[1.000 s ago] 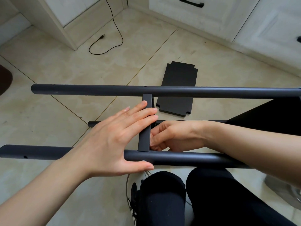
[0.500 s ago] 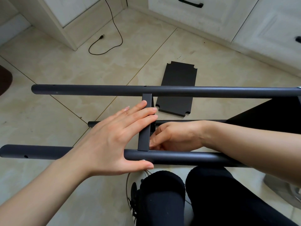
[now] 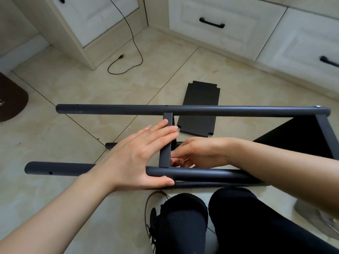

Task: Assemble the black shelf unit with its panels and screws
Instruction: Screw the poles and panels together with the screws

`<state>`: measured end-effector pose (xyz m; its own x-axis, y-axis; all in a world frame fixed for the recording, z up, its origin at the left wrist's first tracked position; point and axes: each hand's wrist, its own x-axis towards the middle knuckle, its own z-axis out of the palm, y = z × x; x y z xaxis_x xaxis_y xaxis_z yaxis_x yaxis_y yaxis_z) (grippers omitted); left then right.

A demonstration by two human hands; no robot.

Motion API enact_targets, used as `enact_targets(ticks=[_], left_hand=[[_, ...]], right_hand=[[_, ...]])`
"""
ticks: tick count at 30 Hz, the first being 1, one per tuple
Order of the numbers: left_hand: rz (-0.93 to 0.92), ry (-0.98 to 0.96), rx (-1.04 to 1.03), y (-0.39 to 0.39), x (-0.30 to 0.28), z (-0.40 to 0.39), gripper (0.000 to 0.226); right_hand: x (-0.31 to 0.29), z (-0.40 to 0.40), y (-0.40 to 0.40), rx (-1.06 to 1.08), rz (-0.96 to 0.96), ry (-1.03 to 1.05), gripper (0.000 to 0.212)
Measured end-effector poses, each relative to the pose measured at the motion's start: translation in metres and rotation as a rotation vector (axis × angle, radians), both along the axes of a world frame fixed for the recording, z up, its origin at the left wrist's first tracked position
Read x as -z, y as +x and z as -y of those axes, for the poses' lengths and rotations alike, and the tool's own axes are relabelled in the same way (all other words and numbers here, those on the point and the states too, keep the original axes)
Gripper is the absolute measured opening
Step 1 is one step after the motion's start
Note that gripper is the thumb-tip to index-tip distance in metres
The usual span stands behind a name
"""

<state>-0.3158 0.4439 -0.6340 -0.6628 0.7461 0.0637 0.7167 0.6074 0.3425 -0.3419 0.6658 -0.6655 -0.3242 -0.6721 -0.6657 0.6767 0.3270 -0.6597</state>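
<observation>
Head view: the black shelf frame [image 3: 192,110] is seen lying on its side above a tiled floor [image 3: 64,88], in front of the person's knees. Two long round poles run left to right, the far pole [image 3: 128,108] and the near pole [image 3: 60,168], and they are joined by a short flat crossbar [image 3: 166,143]. The left hand [image 3: 135,158] is laid flat with straight fingers against the left face of the crossbar, while its thumb is tucked under the near pole. The right hand [image 3: 200,153] is curled just right of the crossbar's lower end; whether something small is pinched there cannot be told. A loose black panel [image 3: 199,107] is seen flat on the floor beyond the far pole. A black cable [image 3: 135,46] is looped near white cabinets [image 3: 220,24], and a brown mat [image 3: 11,99] is seen at the left edge.
</observation>
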Motion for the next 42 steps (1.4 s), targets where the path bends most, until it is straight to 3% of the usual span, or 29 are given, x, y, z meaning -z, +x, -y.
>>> enact_targets(ticks=[3, 7, 13, 17, 20, 22, 25, 28, 30, 32, 34, 36, 42], left_hand=[[-0.063, -0.009, 0.006, 0.001, -0.002, -0.001, 0.094], [-0.199, -0.031, 0.0, 0.011, -0.002, -0.002, 0.085], [-0.184, -0.04, -0.178, 0.038, -0.007, -0.01, 0.073], [-0.157, 0.033, -0.365, 0.061, -0.015, -0.017, 0.051], [-0.262, 0.13, -0.411, 0.076, -0.022, -0.015, 0.014], [-0.303, 0.156, -0.465, 0.084, -0.025, -0.01, 0.016], [-0.045, 0.239, -0.762, 0.099, -0.025, -0.008, 0.036], [0.587, 0.362, -1.053, 0.105, -0.014, -0.014, 0.031], [0.892, 0.595, -1.146, 0.103, -0.007, -0.021, 0.03], [1.084, 0.919, -1.198, 0.098, -0.005, -0.03, 0.042], [1.191, 1.193, -1.243, 0.09, -0.003, -0.038, 0.049], [1.226, 1.341, -1.296, 0.082, -0.003, -0.043, 0.044], [1.217, 1.414, -1.358, 0.075, -0.003, -0.051, 0.034]], right_hand=[[-0.011, -0.011, 0.003, 0.021, -0.105, 0.13, 0.019], [-0.027, -0.025, 0.013, 0.05, -0.383, 0.393, 0.013], [-0.057, -0.049, 0.024, 0.145, -0.559, 0.475, 0.016], [-0.075, -0.053, 0.025, 0.185, -0.672, 0.497, 0.016], [-0.082, -0.054, 0.017, 0.23, -0.858, 0.552, 0.011], [-0.082, -0.056, 0.009, 0.225, -1.042, 0.661, 0.013], [-0.076, -0.061, -0.005, 0.16, -1.234, 0.802, 0.024], [-0.069, -0.064, -0.016, 0.027, -1.297, 0.944, 0.04], [-0.065, -0.063, -0.022, -0.064, -1.319, 1.02, 0.045], [-0.06, -0.06, -0.028, -0.119, -1.277, 1.026, 0.044], [-0.057, -0.058, -0.03, -0.126, -1.218, 0.997, 0.039], [-0.055, -0.058, -0.031, -0.119, -1.209, 0.977, 0.035], [-0.05, -0.062, -0.029, -0.028, -1.267, 0.924, 0.029]])
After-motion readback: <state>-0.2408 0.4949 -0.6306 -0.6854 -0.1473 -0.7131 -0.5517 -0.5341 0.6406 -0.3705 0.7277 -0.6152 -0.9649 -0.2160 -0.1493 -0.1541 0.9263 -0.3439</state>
